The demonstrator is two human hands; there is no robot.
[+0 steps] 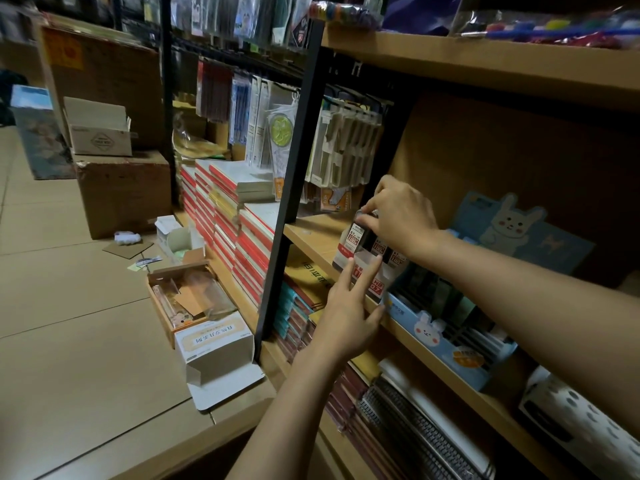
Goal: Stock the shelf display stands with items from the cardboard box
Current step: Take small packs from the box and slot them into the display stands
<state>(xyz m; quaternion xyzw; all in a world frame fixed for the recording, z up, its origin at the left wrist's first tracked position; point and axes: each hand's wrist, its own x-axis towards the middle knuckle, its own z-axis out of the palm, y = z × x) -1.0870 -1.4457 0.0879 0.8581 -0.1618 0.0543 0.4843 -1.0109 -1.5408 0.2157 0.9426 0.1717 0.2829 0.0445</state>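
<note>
Left hand (pixel 349 308), fingers spread, steadies the display stand (pixel 372 277); right hand (pixel 398 213) pinches a lead case (pixel 356 233). Seat it upright, label forward.

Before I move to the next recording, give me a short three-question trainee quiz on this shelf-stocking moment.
1. True or false: the right hand pinches the top of a small black-and-white lead refill pack standing in the white cardboard display stand.
2. What does the left hand touch? A) the front of the white stand B) the blue bunny-printed organiser box C) the stacked red-and-white notebooks
3. Fill in: the stand sits on the wooden ____.

Key: 1 true; 2 A; 3 shelf.
</note>
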